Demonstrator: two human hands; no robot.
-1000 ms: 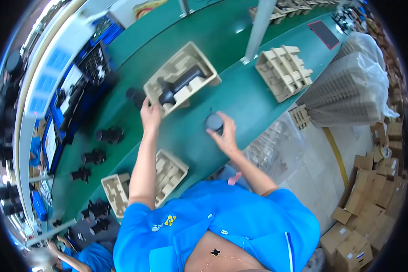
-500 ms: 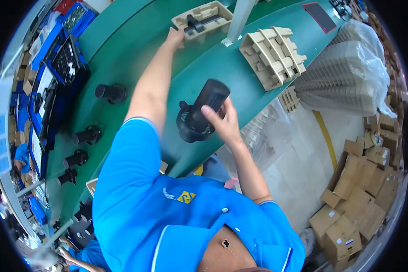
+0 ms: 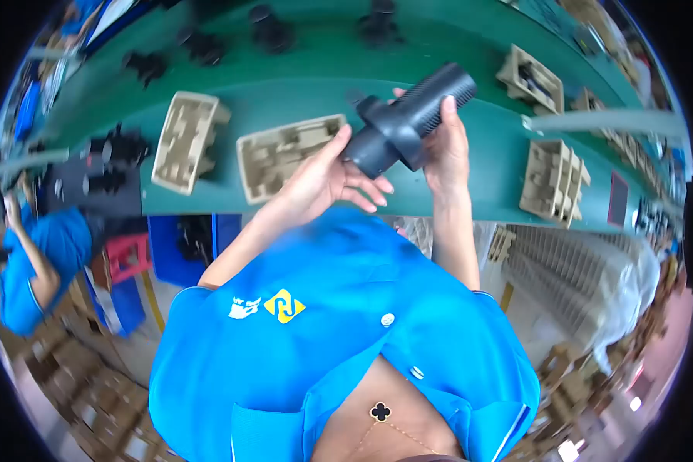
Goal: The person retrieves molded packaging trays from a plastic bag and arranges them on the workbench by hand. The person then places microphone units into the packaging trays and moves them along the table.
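A black tube-shaped device with a ribbed end and a wide collar is tilted in front of my chest, above the table's near side. My right hand grips its ribbed part, thumb on the near side. At its smooth lower end, my left hand curls round with the thumb along the edge and fingers beneath. Just behind my left hand lies a beige moulded tray, partly covered by that hand. Another beige tray is further left.
Several similar black devices stand along the back of the green table. To the right are a tray holding a black part, an upended tray and a metal post. A co-worker sits at left.
My left hand has come back from the far tray to the device's lower end. My right hand still holds the device, now tilted with its ribbed end up right. The view has turned.
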